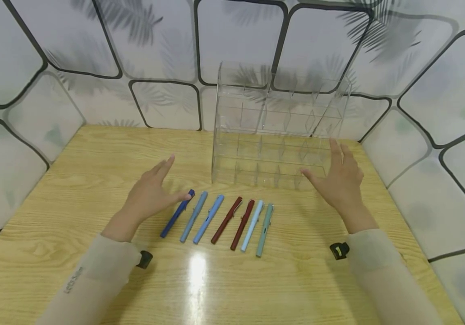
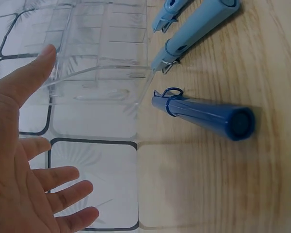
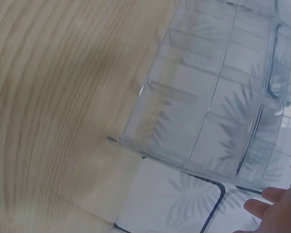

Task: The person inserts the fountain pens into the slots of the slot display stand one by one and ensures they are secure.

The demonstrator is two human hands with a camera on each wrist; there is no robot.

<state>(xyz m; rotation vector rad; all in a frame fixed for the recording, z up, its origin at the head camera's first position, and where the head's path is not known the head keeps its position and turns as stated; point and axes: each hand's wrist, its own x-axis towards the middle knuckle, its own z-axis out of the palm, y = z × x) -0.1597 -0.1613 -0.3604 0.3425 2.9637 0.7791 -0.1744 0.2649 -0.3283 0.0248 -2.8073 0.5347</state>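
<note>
My left hand (image 1: 147,195) is held with fingers spread left of a row of capped pens. Its thumb overlaps the cap end of the dark blue pen (image 1: 177,214) in the head view; the left wrist view shows that pen (image 2: 203,115) apart from the hand (image 2: 14,160). Rightward follow a grey-blue pen (image 1: 193,217), a blue pen (image 1: 209,219), two dark red pens (image 1: 226,221), a pale blue pen (image 1: 252,225) and a green pen (image 1: 264,231). At the right end of a clear compartmented rack (image 1: 214,135), my right hand (image 1: 341,183) is spread, holding nothing.
The rack stands upright at the back of the wood-grain table (image 1: 94,180), close to the patterned backdrop (image 1: 167,104). Patterned panels (image 1: 439,189) flank the table on both sides. Small black devices (image 1: 339,251) sit at both wrists.
</note>
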